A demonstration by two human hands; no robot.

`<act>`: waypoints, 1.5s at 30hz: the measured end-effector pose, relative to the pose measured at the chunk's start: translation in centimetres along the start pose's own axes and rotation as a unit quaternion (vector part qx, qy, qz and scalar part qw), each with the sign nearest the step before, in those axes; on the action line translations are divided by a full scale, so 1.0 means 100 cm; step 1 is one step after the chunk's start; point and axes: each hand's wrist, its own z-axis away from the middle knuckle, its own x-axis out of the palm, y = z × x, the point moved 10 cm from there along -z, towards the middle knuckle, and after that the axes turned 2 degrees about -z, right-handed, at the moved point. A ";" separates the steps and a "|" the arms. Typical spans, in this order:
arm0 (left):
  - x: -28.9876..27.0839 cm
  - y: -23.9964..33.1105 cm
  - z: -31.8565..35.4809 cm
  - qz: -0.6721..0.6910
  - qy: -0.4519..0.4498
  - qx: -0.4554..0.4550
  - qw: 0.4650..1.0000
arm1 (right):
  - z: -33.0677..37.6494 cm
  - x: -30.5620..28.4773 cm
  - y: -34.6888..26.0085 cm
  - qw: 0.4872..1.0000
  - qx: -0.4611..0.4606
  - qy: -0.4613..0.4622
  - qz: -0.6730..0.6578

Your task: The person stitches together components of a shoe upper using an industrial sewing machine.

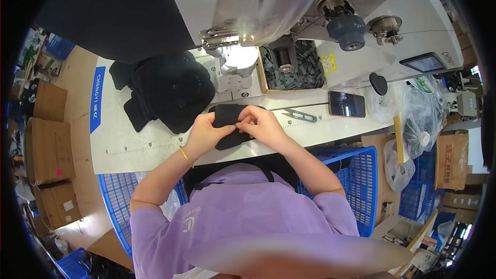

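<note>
A small black fabric piece (pixel 227 115) lies at the front edge of the sewing machine's table, between my hands. My left hand (pixel 203 135) grips its left side, with the thumb across the cloth. The right hand (pixel 262 126) pinches at the cloth's right side, its thumb and forefinger close to my left thumb. Whether something small sits in that pinch, I cannot make out. To the left of my hands lies a pile of black fabric pieces (pixel 170 93). Straight ahead is the lit needle area of the sewing machine (pixel 238 62).
Behind my right hand stands an open box (pixel 262 80) of small grey tabs. Thread snips (pixel 300 115) and a dark phone (pixel 346 104) lie to the right. Blue plastic baskets (pixel 368 191) flank me below the table. Plastic bags (pixel 421 119) hang over the right end.
</note>
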 end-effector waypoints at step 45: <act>-0.071 0.125 -0.048 0.256 0.092 0.020 0.962 | -0.044 -0.087 -0.125 0.949 -0.127 0.211 -0.198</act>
